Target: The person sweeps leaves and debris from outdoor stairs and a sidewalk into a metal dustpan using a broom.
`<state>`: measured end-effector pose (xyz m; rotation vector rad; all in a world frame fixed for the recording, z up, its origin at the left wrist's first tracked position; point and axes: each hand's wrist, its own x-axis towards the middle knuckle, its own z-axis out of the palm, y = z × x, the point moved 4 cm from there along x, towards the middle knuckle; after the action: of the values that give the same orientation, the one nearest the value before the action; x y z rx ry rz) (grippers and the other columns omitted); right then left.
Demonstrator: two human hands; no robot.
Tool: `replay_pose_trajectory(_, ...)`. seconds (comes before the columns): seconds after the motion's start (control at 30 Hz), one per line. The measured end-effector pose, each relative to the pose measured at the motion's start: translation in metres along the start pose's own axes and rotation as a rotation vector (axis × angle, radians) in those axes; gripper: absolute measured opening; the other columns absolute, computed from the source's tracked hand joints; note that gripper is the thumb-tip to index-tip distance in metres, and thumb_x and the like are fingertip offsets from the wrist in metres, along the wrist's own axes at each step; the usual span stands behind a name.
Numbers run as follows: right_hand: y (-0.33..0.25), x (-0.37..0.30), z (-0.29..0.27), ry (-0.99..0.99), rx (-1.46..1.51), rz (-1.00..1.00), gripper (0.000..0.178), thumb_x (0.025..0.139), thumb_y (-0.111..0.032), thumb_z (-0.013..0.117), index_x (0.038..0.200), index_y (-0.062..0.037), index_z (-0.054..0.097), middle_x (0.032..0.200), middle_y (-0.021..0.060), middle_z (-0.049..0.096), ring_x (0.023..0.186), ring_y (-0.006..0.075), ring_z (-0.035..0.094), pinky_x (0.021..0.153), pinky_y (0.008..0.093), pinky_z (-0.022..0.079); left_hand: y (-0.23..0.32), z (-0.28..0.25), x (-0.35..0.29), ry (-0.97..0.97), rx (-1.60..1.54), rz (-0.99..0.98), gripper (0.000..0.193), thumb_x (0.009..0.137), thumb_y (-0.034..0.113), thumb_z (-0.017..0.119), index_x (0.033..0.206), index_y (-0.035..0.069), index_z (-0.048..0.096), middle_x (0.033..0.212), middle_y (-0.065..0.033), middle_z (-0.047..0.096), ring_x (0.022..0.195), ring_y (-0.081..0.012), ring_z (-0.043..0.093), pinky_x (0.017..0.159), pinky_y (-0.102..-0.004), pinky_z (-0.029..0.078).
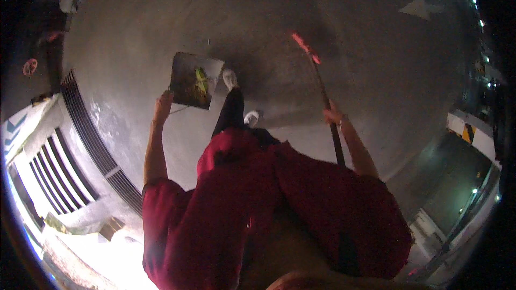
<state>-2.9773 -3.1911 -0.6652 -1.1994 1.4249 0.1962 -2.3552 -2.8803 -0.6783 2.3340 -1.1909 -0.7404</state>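
Note:
My left hand [163, 106] is closed at the side of a dark, square-edged dustpan [185, 67], held out ahead of me on the left. Inside the pan lies something yellow-green [201, 81], perhaps leaves or scraps; its exact kind is unclear in the dim light. On the right, my right hand [334, 115] wraps round the long dark handle of a broom [324, 92]. The broom's narrow red head points away from me, and the handle's near end passes beside my right forearm. Whether the head touches the floor I cannot tell.
Grey concrete floor [371, 75] spreads around my white shoes [230, 79]. A long drain grate [88, 123] runs along the left, beside a brightly lit white slatted structure [59, 172]. A white arrow [422, 8] marks the floor at far right; a yellow-and-black striped block [468, 133] stands at right.

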Motion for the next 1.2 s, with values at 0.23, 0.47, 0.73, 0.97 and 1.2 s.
replay_pose_trajectory(0.23,-0.096,0.126,0.035,-0.606,0.725,0.291,0.016,0.088,-0.010,0.047,0.101,-0.0046,0.053,0.059,0.0045,0.047,0.042,0.0184,0.046,0.039,0.0350,0.039,-0.047,0.032,0.001,0.044,0.080,-0.091,0.031,0.093,0.032,0.042,0.097,0.003,0.054,0.081,-0.0237,0.060,0.077,-0.0424,0.058,0.063,-0.0494,0.044)
replay_pose_trajectory(0.47,-0.249,0.105,0.163,-0.386,-0.643,0.209,0.056,0.085,-0.016,0.048,0.133,-0.0123,0.020,0.063,0.0067,0.049,0.049,0.0160,0.048,0.043,0.0332,0.042,-0.042,0.036,0.048,-0.109,-0.116,-0.422,0.032,0.090,0.034,0.045,0.100,0.005,0.054,0.087,-0.0232,0.061,0.083,-0.0435,0.057,0.066,-0.0503,0.045)
replay_pose_trajectory(0.73,-0.321,0.098,0.252,-1.009,-1.243,-0.143,0.075,0.076,-0.006,0.045,0.142,-0.0088,0.008,0.078,0.0231,0.058,0.058,0.0320,0.058,0.050,0.0410,0.048,-0.046,0.023,0.056,-0.165,-0.057,-0.570,0.032,0.090,0.033,0.046,0.099,0.004,0.054,0.092,-0.0212,0.061,0.087,-0.0420,0.056,0.070,-0.0497,0.044)
replay_pose_trajectory(0.97,-0.445,0.154,0.165,-0.694,-1.069,-0.780,0.068,0.080,-0.008,0.042,0.141,-0.0112,0.013,0.072,0.0189,0.055,0.050,0.0297,0.054,0.044,0.0374,0.045,-0.070,-0.001,0.046,0.088,-0.133,-0.579,0.030,0.090,0.033,0.044,0.095,0.007,0.057,0.085,-0.0220,0.061,0.084,-0.0404,0.058,0.067,-0.0464,0.045)
replay_pose_trajectory(1.2,-0.635,0.306,0.152,-0.431,-0.655,-0.191,0.066,0.084,-0.009,0.047,0.140,-0.0105,0.012,0.058,0.0034,0.046,0.042,0.0134,0.044,0.037,0.0293,0.039,-0.089,-0.035,0.064,0.281,-0.258,-0.821,0.031,0.089,0.032,0.047,0.088,0.001,0.054,0.081,-0.0256,0.058,0.081,-0.0441,0.056,0.063,-0.0485,0.041)
